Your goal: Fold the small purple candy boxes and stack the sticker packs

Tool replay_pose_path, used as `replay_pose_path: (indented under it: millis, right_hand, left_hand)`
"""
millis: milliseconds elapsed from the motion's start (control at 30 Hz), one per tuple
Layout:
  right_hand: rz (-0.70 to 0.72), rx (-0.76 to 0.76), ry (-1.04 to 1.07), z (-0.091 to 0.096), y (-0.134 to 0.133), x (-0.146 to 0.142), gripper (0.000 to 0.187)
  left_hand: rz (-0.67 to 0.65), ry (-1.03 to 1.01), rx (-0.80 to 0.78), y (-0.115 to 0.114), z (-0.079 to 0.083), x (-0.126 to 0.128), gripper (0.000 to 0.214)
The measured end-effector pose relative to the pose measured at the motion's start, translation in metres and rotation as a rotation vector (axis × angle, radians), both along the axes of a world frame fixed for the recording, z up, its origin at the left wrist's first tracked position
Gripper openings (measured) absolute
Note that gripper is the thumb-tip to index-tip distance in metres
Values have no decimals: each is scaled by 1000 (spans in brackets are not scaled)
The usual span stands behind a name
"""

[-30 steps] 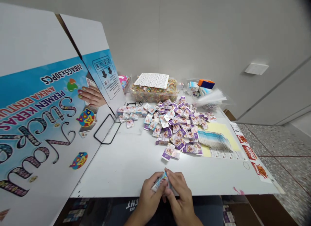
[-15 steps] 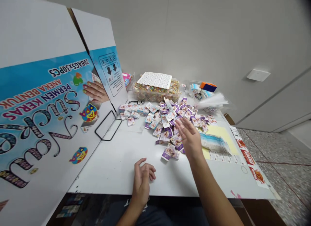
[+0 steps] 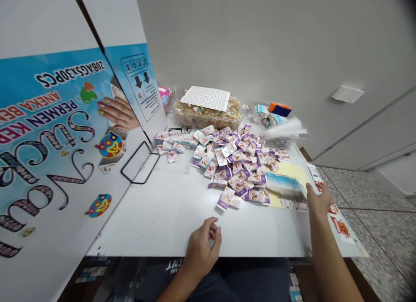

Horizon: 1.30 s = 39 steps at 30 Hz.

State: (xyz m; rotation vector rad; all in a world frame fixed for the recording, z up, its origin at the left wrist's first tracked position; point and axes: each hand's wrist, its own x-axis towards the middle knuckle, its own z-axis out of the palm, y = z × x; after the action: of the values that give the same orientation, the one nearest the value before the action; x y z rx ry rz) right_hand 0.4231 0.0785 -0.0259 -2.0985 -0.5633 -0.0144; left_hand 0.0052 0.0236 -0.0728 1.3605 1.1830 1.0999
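Note:
My left hand [image 3: 204, 245] hovers at the front edge of the white table [image 3: 156, 224], half curled and empty, its thumb apart from the fingers. Over on the right, my right hand [image 3: 320, 200] reaches to the near end of a fanned stack of flat blue-and-white cartons [image 3: 286, 185], thumb and fingers apart. Whether its fingertips touch the stack I cannot tell. A heap of small purple-and-white boxes [image 3: 238, 176] lies between the hands and the back of the table. Blue-and-white boxes [image 3: 177, 139] stand in a row to the left of the heap.
A large printed carton [image 3: 65, 133] walls off the left side, with a black wire frame [image 3: 139, 163] by it. Behind are a clear tub of wrapped candies [image 3: 208, 115] under a printed sheet [image 3: 206, 97], eyeglasses [image 3: 182, 129], plastic bags [image 3: 286, 131] and an orange-and-blue object [image 3: 279, 109].
My right hand has moved right and toward me, from above the box heap to the flat carton stack. My left hand has shifted slightly right and curled more. The view has shifted a little.

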Motion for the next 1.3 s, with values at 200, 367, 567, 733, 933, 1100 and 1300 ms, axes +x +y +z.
replay_pose_path:
  millis: [200,367,567,733,933,1100,1300]
  right_hand:
    - [186,-309,-10,-18,-9,27,46]
    - [216,-353,-73,-23,-10,31,51]
    - [186,-295,-97,-23,-11,30,51]
    - [126,-246,-89,-24,-10,27,49]
    - [74,-214,-38,-20,-11,28,48]
    - [80,-195,-29,-19,-9,30,43]
    - [33,-140,-209,-8,-11,31,31]
  left_hand:
    - [-24,109,73,-1,-4,0,25]
    - [-46,185,139,-1,-6,0,23]
    - [-61,234,204,-2,-6,0,23]
    - [-73,307,314,-1,-9,1,22]
    - [-89,428,407,1,-11,1,19]
    - [-108,446,403,0,-10,0,19]
    - [-117,437,368,-1,-8,0,18]
